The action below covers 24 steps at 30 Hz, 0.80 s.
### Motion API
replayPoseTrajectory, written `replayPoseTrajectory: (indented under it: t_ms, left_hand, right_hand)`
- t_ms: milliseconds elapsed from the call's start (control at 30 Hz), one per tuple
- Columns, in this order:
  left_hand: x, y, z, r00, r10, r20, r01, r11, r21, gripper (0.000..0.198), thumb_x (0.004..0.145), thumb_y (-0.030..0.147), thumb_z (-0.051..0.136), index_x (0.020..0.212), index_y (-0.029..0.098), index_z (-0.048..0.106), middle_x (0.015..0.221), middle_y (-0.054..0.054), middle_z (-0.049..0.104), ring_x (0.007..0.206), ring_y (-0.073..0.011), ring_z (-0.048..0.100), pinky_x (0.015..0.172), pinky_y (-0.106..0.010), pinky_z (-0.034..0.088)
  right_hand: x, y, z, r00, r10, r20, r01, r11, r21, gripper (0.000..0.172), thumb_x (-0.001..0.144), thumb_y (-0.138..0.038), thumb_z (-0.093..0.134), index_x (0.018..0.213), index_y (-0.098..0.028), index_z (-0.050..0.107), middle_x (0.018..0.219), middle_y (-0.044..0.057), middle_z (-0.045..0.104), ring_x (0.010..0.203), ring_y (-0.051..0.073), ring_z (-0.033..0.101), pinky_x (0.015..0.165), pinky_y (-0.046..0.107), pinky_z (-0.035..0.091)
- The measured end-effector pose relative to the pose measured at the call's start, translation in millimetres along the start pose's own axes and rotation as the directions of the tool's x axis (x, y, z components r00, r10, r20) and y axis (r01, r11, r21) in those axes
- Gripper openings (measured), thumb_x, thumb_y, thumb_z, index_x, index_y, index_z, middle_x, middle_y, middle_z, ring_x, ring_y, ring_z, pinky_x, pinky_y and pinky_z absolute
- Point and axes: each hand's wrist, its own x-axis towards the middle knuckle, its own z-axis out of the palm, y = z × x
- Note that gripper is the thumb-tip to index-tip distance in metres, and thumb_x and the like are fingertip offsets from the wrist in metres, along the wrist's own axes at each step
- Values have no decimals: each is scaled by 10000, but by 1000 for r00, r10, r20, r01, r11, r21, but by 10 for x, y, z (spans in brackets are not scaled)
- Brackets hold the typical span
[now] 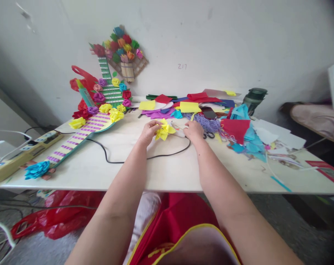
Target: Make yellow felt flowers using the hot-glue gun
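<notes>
My left hand (149, 132) pinches a yellow paper flower (164, 130) above the middle of the table. Close to its right, my right hand (193, 131) is closed around a small pale glue gun (179, 129), which points toward the flower. My fingers hide much of the glue gun's body. A black cord (167, 155) runs from below my right hand across the table to the left. To the left lies a guitar-shaped paper craft (85, 132) with purple stripes and yellow flowers (116, 115) on it.
Coloured paper sheets (190, 107) and lilac shreds (204, 122) lie behind my hands. Blue and red scraps (235, 131) and a dark bottle (254, 100) are at right. A power strip (42, 141) sits at left. A green striped craft (111, 94) leans on the wall.
</notes>
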Motion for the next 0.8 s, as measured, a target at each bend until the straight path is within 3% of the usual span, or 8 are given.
replayPoseTrajectory:
  t_ms: [100,267,433,800]
  left_hand:
    - [11,1,-7,1000,16,-22,-16,1000,5,219,548,306,678,724,180,647,598,15,590,500,-97,472,449,-211,282]
    - [29,-2,-13,998,23,-59,-23,1000,-6,231,536,306,681,731,184,659,582,23,582,481,-90,448,433,-213,264]
    - [45,-32,-27,997,25,-78,-26,1000,-7,264,546,297,680,782,180,676,640,7,622,520,-99,499,455,-208,305]
    - [33,-27,-29,994,36,-98,-37,999,-2,252,553,317,697,764,185,652,604,23,587,524,-107,523,479,-215,374]
  right_hand:
    - [17,31,-3,991,58,122,-45,994,-103,399,784,-186,572,1147,-181,736,1250,155,682,1175,311,613,930,391,470]
    - [33,42,-11,983,78,166,-68,996,-62,352,812,-241,558,1099,-211,760,1219,133,714,1133,294,655,855,352,489]
    - [-9,-14,-39,990,62,125,-55,997,-60,339,879,-315,517,1071,-200,772,1185,142,728,1099,280,669,838,331,489]
    - [-2,-22,17,999,-43,1,43,998,-44,303,878,-237,508,1015,-193,776,1138,128,735,1046,269,665,868,333,486]
